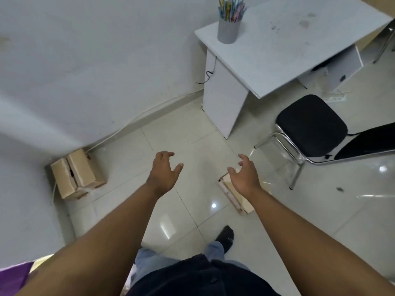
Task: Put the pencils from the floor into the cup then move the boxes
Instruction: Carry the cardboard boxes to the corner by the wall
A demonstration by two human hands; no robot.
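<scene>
A grey cup (228, 30) full of coloured pencils (231, 8) stands on the near-left corner of the white desk (284, 45). One cardboard box (78, 175) sits on the floor in the wall corner at the left. A second cardboard box (235, 196) lies on the tiles, partly hidden under my right hand (245, 175). My left hand (164, 173) hovers over bare floor to the left of that box. Both hands are held out with fingers spread and hold nothing. No pencils show on the floor.
A black-seated chair (312, 124) with chrome legs stands to the right of the desk. A white cable (136, 117) runs along the wall base. My socked foot (225, 237) is on the tiles below the hands. Something purple (12, 276) lies at the bottom left.
</scene>
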